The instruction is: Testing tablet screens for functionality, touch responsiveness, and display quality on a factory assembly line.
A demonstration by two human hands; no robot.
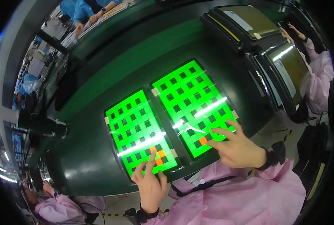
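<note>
Two flat touch panels lie side by side on the dark table. The left panel (131, 119) and the right panel (189, 90) both glow bright green with a pattern of black squares. Several orange squares (161, 154) show near the lower right of the left panel. My left hand (151, 187) is over that panel's near end, fingers spread, the index fingertip at the orange patch. Over the near right part of the other panel is my right hand (240, 150), its fingers spread and stretched, a fingertip beside one orange square (203, 141). Neither hand holds anything.
Stacked dark-framed panels (245, 22) stand at the far right, with more framed panels (287, 71) nearer. A person in pink (319, 78) is beside them. Another pink-sleeved person (60, 208) is at lower left. Across the table, blue-sleeved hands (95, 17) work at a tray.
</note>
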